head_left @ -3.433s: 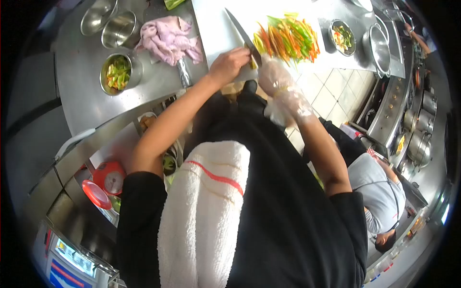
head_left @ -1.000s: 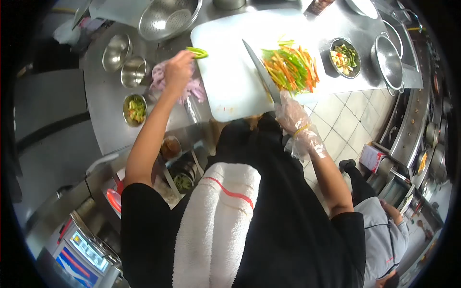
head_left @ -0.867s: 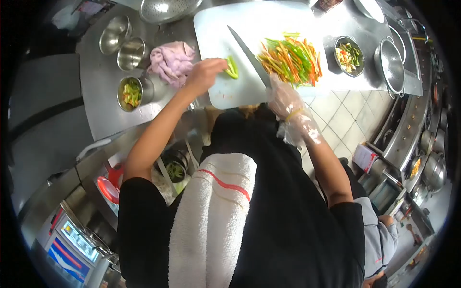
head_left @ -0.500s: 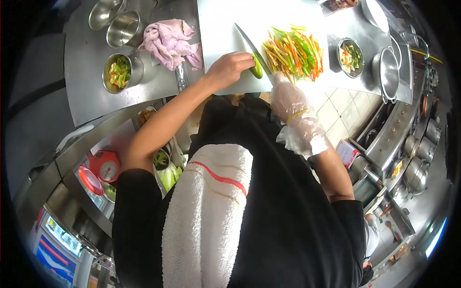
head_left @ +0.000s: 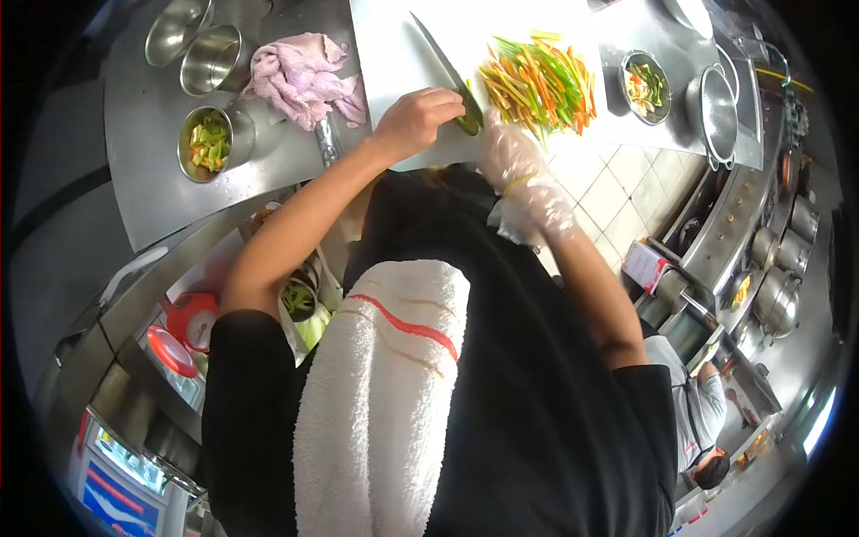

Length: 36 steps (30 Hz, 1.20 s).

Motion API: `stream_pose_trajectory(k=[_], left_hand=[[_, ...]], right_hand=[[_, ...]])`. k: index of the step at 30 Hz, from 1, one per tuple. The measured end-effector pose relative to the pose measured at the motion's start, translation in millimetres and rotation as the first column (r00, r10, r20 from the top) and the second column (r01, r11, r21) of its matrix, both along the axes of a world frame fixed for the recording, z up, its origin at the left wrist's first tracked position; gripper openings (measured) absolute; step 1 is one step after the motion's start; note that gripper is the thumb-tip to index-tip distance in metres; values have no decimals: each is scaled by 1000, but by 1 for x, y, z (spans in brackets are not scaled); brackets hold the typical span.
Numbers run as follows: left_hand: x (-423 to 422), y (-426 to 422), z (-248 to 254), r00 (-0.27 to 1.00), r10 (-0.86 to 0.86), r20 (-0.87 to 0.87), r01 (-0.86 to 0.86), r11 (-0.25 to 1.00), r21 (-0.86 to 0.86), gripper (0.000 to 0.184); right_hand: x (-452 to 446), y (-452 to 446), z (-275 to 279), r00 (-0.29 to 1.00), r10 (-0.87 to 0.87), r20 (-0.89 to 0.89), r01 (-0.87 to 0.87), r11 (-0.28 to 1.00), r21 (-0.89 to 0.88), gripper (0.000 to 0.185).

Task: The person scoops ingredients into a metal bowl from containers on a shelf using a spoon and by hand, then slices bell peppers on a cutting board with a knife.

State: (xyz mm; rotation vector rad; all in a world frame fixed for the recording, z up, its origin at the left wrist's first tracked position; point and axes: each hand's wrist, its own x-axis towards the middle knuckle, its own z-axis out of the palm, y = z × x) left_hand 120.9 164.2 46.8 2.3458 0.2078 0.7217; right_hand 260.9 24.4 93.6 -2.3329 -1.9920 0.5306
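Note:
A white cutting board (head_left: 380,67) lies in front of me. My bare left hand (head_left: 420,121) is closed, its bent fingertips holding down a green vegetable piece (head_left: 470,123) near the board's front edge. In a clear plastic glove with a yellow band, my right hand (head_left: 510,159) grips a kitchen knife (head_left: 436,46); its handle is hidden in the hand. The long blade points away to the left, right against the green piece and beside my left fingertips. Just right of the knife is a heap of green, orange and red vegetable strips (head_left: 541,85).
Left of the board lie a pink cloth (head_left: 304,79) and metal pots, one holding cut vegetables (head_left: 208,143). At right are a bowl of vegetable pieces (head_left: 646,88) and a metal strainer (head_left: 718,112). Another person (head_left: 693,403) is behind me at the lower right.
The knife and my right hand have shifted left, and the blade now covers more of the green piece. My left hand still holds it. The other person has come further into view.

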Motion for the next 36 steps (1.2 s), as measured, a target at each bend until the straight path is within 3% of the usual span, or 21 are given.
stream_pose_trajectory(k=[2, 3, 4, 6, 8, 10, 12, 14, 16, 17, 20, 22, 24, 25, 26, 28, 29, 31, 32, 34, 36], left_hand=[[-2, -1, -2, 1000, -9, 15, 9, 1000, 6, 32], [-1, 1, -2, 1000, -8, 24, 7, 1000, 15, 32], [-3, -1, -2, 1000, -7, 28, 6, 1000, 14, 31], [-4, -2, -6, 999, -5, 37, 5, 1000, -9, 30], [0, 3, -10, 999, -4, 52, 5, 1000, -17, 29], [-5, 0, -15, 996, -13, 89, 16, 999, -31, 29], [-1, 3, -12, 995, -16, 99, 19, 1000, -23, 29], [-4, -1, -13, 996, -15, 93, 18, 999, -39, 29], [-1, -2, -17, 991, -6, 133, 13, 998, -53, 27], [0, -2, -19, 991, -5, 137, 13, 998, -54, 27], [-5, -7, -20, 986, 0, 166, 11, 998, -62, 27], [-4, 0, -19, 998, -10, 65, 11, 1000, -17, 25], [-5, -2, -23, 998, 0, 62, 3, 999, -50, 26], [-4, -2, -24, 995, 7, 98, -2, 999, -51, 25], [-2, -2, -25, 991, 10, 136, -4, 999, -49, 25], [-1, 3, -19, 987, 24, 161, -19, 999, -33, 26], [-4, -3, -17, 984, 25, 176, -19, 999, -37, 27], [-3, 0, -12, 991, -2, 136, 9, 999, -52, 28], [-4, 0, -13, 996, -16, 84, 22, 997, -80, 29], [-3, 0, -19, 991, 13, 133, -4, 997, -73, 28], [-4, 0, -20, 990, 2, 140, 11, 996, -88, 28]], right_hand=[[10, -5, 12, 977, 137, 161, -117, 985, -127, 29], [-2, -3, 44, 996, -93, 13, 94, 966, -240, 29], [-2, -9, 26, 996, -87, 16, 88, 965, -248, 29], [-13, -8, 11, 999, 7, 42, -10, 998, 60, 25], [-4, 6, 18, 999, -23, 29, 22, 999, 28, 20], [-2, 14, 23, 992, -124, 28, 127, 971, -201, 16], [-2, 0, 44, 987, -160, -20, 151, 961, -232, 19], [-13, -11, 35, 974, -220, 46, 224, 942, -250, 25], [-11, -13, 2, 995, -23, 98, 36, 990, -134, 29], [-13, -3, 5, 987, -155, -50, 152, 987, -57, 29], [-5, 13, 21, 996, -41, 78, 52, 988, -145, 28], [1, -6, 9, 982, 72, 176, -40, 983, -179, 20], [-9, -17, 12, 989, 6, 150, 22, 982, -187, 16], [-17, -14, 9, 988, -146, 51, 151, 983, -109, 18], [-16, -11, -7, 986, -163, -31, 164, 986, 39, 17], [-12, 11, 2, 984, -170, 51, 175, 978, -111, 16], [-12, 3, 8, 981, -189, 49, 193, 974, -120, 16], [-2, 0, 25, 999, -31, 36, 33, 997, -63, 17], [-13, -3, 46, 984, -177, -28, 168, 963, -211, 16], [-18, -16, 20, 992, -61, 108, 88, 958, -272, 15], [-21, -6, 11, 987, -157, 22, 159, 971, -177, 16]])
